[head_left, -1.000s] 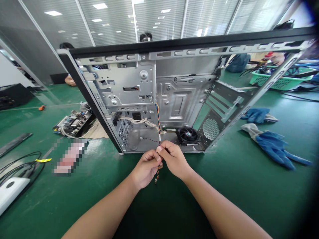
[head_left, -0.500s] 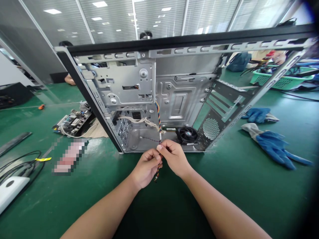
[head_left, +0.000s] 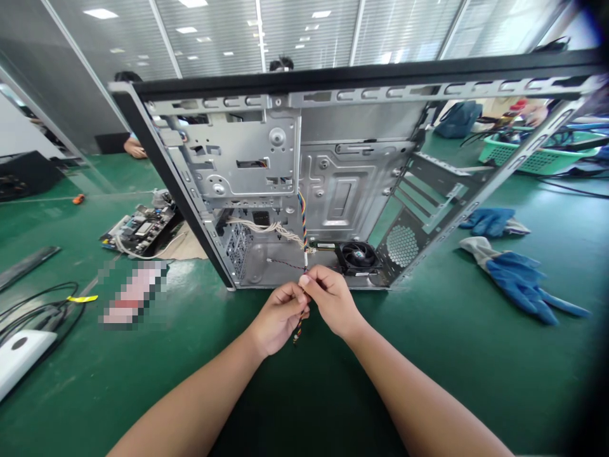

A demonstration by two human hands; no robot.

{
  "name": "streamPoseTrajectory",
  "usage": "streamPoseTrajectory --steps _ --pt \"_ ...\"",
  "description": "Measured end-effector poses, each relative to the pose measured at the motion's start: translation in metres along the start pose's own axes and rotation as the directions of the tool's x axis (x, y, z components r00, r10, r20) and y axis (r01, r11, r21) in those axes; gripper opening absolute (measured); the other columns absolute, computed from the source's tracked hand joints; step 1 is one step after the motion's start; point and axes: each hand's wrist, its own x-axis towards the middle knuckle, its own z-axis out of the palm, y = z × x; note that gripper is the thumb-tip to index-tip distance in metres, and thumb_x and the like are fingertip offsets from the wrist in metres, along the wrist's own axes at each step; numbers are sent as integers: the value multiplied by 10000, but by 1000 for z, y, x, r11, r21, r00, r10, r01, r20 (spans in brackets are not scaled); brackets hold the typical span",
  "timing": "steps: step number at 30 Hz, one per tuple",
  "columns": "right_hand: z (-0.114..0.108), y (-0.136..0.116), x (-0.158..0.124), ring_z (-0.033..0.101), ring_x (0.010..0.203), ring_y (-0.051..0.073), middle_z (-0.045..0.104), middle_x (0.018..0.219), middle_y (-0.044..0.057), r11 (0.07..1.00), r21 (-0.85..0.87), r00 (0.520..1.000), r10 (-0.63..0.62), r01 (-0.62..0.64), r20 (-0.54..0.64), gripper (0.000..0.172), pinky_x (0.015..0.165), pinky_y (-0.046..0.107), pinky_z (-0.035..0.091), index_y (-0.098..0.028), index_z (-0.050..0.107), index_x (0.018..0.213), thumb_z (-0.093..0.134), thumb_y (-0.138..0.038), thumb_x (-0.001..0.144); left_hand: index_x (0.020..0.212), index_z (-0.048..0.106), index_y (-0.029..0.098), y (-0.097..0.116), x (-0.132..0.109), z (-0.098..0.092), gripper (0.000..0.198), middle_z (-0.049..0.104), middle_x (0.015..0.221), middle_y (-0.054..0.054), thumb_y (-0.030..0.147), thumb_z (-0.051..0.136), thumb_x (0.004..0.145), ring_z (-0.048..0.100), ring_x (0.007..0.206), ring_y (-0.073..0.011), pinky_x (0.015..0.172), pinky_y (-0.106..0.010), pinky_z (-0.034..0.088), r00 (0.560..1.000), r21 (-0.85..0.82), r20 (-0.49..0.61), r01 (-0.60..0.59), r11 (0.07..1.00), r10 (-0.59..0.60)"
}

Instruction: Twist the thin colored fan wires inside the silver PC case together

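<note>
Both hands meet in front of an open metal computer case [head_left: 347,190] that stands on the green table. My left hand [head_left: 280,317] is closed, pinching a multicoloured twisted cable [head_left: 303,219]. Just above and to the right, my right hand [head_left: 333,298] pinches the same cable. It comes down from the drive cage [head_left: 252,152], and its loose end hangs below my fingers. A bundle of whitish wires [head_left: 271,227] runs from the case front towards that cable. On the case floor sits a black cooling fan [head_left: 359,256] beside a memory module [head_left: 326,246].
Left of the case lie a circuit board [head_left: 140,228], black cables [head_left: 61,311] and a white device [head_left: 23,358]. Blue work gloves [head_left: 518,279] rest on the right, with a green basket [head_left: 537,155] of parts behind. Another person's hand [head_left: 136,148] shows beyond the case.
The hands keep their grip on the cable almost unmoved. Its hanging end has swung slightly left, and the view has shifted a little.
</note>
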Motion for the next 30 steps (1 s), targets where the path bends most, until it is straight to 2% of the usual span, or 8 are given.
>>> streamPoseTrajectory --steps 15,22,30 --pt "1 6 0 470 466 108 495 514 -44 1000 12 999 10 -10 -32 315 429 231 402 -207 490 647 580 -442 837 697 569 136 -1 1 0 229 484 622 30 233 776 710 470 599 -79 594 -214 358 1000 47 -16 0 999 1" --pt "1 4 0 462 503 106 468 552 -45 999 -32 1000 -19 18 -11 289 466 230 388 -201 486 644 540 -392 854 696 561 136 -1 1 0 222 509 659 26 211 769 713 488 611 -77 597 -210 360 1000 44 -3 -6 999 6" --pt "-1 5 1 458 497 109 471 527 -43 999 -30 1000 -11 11 -4 306 456 229 388 -201 484 640 554 -415 848 700 539 143 0 1 0 239 493 644 30 227 761 728 481 606 -74 602 -201 374 1000 54 -9 15 998 -14"
